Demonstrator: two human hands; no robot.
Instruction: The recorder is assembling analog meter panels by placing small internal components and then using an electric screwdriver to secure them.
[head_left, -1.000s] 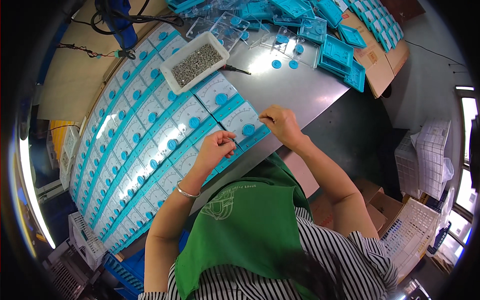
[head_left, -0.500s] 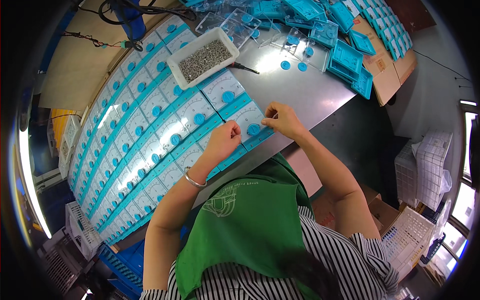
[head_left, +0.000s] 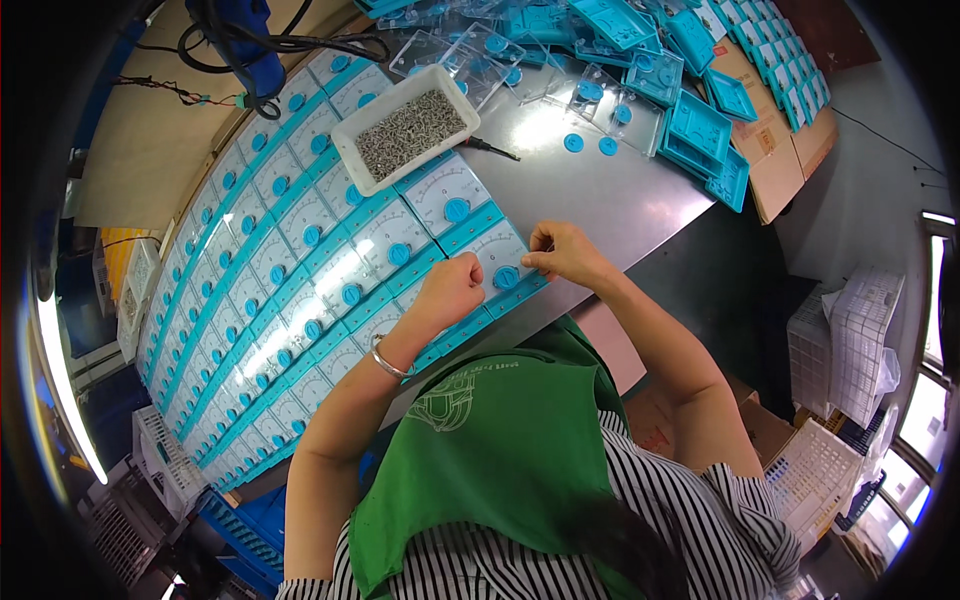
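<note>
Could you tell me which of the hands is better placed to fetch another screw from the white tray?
Probably the left. The left hand sits on the near panel meter, on the side toward the white tray of screws. The right hand pinches the meter's far edge, farther from the tray.

A flat brown carton [head_left: 775,150] is seen at the table's far right corner, partly covered by blue parts. Brown cardboard boxes [head_left: 745,420] are stacked on the floor at the right, just beside the person's right arm; a red mark is printed on one. No screens or signs are seen. Meter dial faces are too small to be judged as labels.
</note>
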